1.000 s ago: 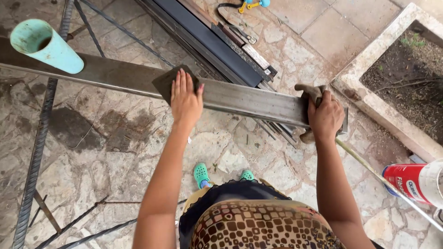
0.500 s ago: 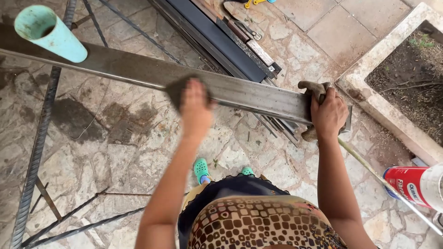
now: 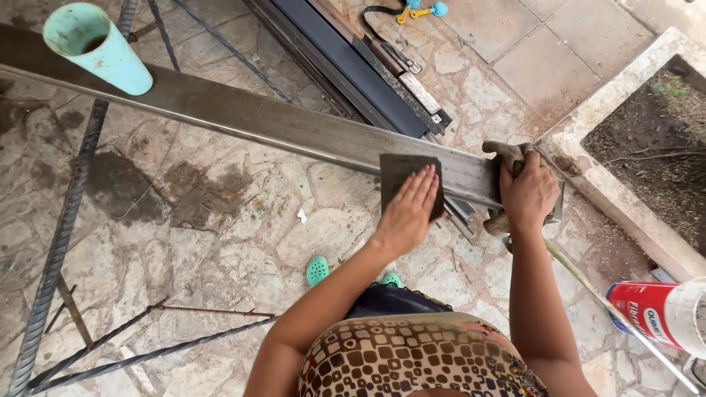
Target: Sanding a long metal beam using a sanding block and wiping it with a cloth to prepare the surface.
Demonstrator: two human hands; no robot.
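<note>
A long grey steel tube (image 3: 243,117) runs from upper left to centre right, above the stone floor. My left hand (image 3: 408,209) lies flat on a dark sheet of sandpaper (image 3: 401,173), pressing it against the tube's side near its right end. My right hand (image 3: 529,192) grips the tube's end through a grey-brown rag (image 3: 507,156). A turquoise plastic pipe (image 3: 95,48) stands over the tube at the upper left.
Ribbed steel bars (image 3: 62,235) lie on the paving at left and below. Dark metal frames (image 3: 353,66) lie beyond the tube. A stone planter (image 3: 625,176) with soil is at right. A red-and-white can (image 3: 658,316) sits at lower right.
My left hand has slid the sandpaper along the tube to the right, much closer to my right hand. My right hand keeps its grip on the tube's end.
</note>
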